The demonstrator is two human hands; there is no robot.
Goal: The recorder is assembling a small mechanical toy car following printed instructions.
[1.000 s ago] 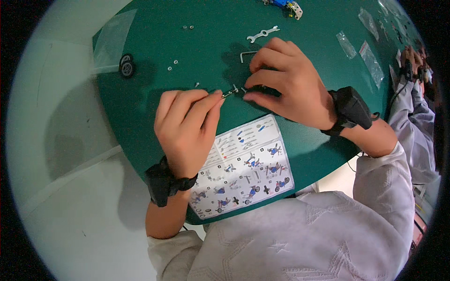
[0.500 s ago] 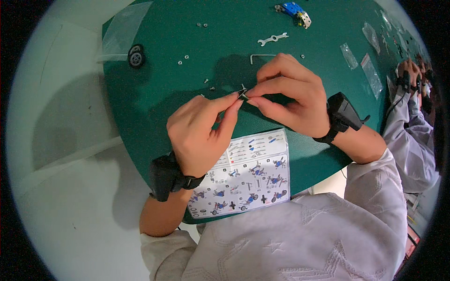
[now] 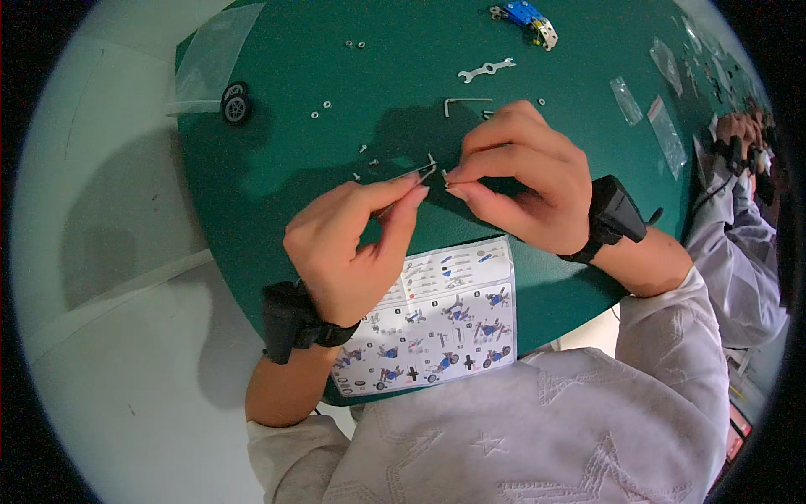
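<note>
Since half a second ago we have lifted our hands a little off the green bench (image 3: 277, 168). From the head view, our left hand (image 3: 348, 252) pinches a small metal bracket (image 3: 424, 172) between thumb and forefinger; our right hand (image 3: 525, 189) pinches a tiny part against it, which is too small to tell. Open room lies left, toward the two black wheels (image 3: 235, 103). A white instruction sheet (image 3: 441, 323) with blue pictures lies at the near edge, and clear bags (image 3: 651, 109) lie far right.

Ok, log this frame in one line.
left hand: pinching small metal part | right hand: pinching at it | under hands: instruction sheet
</note>
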